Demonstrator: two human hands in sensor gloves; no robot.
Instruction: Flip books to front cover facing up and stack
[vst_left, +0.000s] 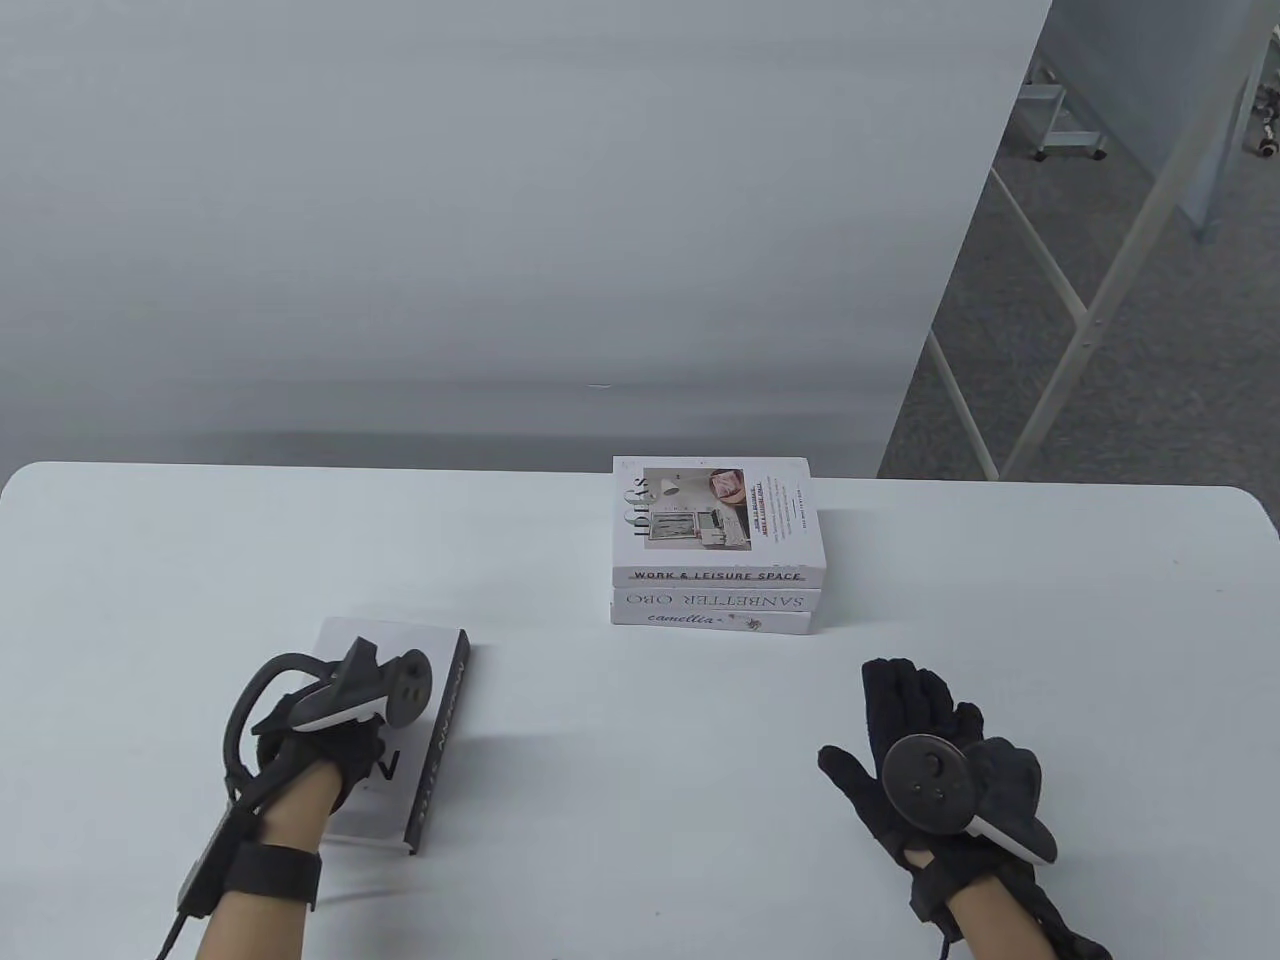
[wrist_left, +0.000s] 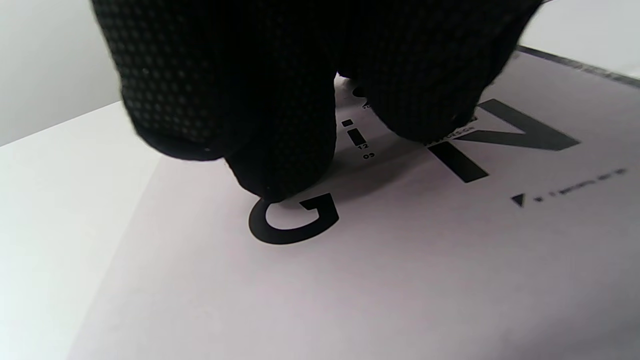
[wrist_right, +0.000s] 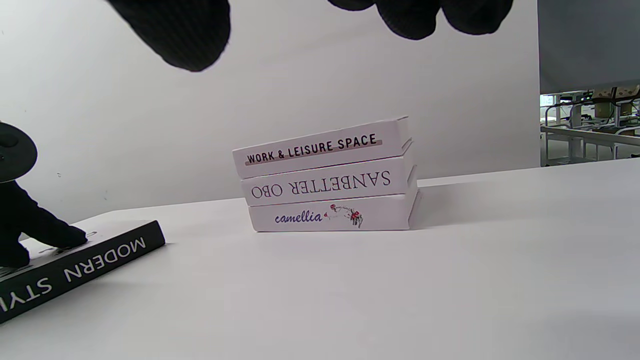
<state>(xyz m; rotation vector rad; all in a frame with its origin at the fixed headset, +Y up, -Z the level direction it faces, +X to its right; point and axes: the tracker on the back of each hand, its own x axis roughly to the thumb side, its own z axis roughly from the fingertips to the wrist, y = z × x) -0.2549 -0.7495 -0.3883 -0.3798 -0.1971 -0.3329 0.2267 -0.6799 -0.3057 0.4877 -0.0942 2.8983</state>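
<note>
The white table (vst_left: 640, 800) carries all items. At its far middle stands a stack of three books (vst_left: 714, 560), spines toward the person: "WORK & LEISURE SPACE" (wrist_right: 320, 147) on top with its printed cover up, "SANBETTER ORO" (wrist_right: 327, 184) beneath with its spine lettering upside down, "camellia" (wrist_right: 332, 216) at the bottom. A fourth book, the black-spined "MODERN STYLE" (vst_left: 425, 720), lies flat at near left, well apart from the stack, lettered cover up. The left hand (vst_left: 320, 735) rests on that cover; its fingertips (wrist_left: 280, 170) press down beside a large letter G. The right hand (vst_left: 925, 760) lies at near right with fingers extended and spread, grasping nothing.
</note>
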